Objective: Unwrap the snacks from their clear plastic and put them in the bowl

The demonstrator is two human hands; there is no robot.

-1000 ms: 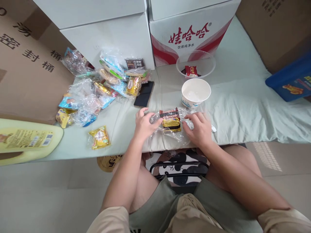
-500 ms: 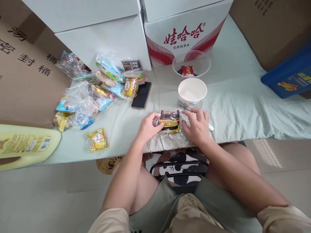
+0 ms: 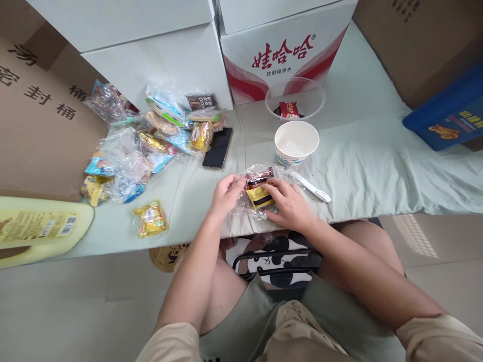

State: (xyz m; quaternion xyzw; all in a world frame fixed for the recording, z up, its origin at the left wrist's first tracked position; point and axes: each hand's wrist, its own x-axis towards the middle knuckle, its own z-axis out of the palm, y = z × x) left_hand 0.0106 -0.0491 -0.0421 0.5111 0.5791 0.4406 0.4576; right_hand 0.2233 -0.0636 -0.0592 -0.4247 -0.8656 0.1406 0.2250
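At the table's front edge, a yellow snack packet with a dark band lies on crinkled clear plastic film. A dark red-brown snack packet lies just behind it. My left hand pinches the film at the left side of the packets, thumb and fingers together. From the right, my right hand grips the end of the yellow packet, its fingers on top and the thumb at the near side. A white-handled knife or cutter lies behind my right hand, one end under the film.
Behind my hands stand a white paper bowl and a clear plastic bowl holding a red packet. To the left are a phone, a heap of wrapped snacks, a single yellow packet and a pale yellow jug. Boxes line the back.
My right hand has moved left onto the yellow packet, uncovering the white-handled tool. The packets have turned and tilted slightly. My left hand now pinches the film higher up.
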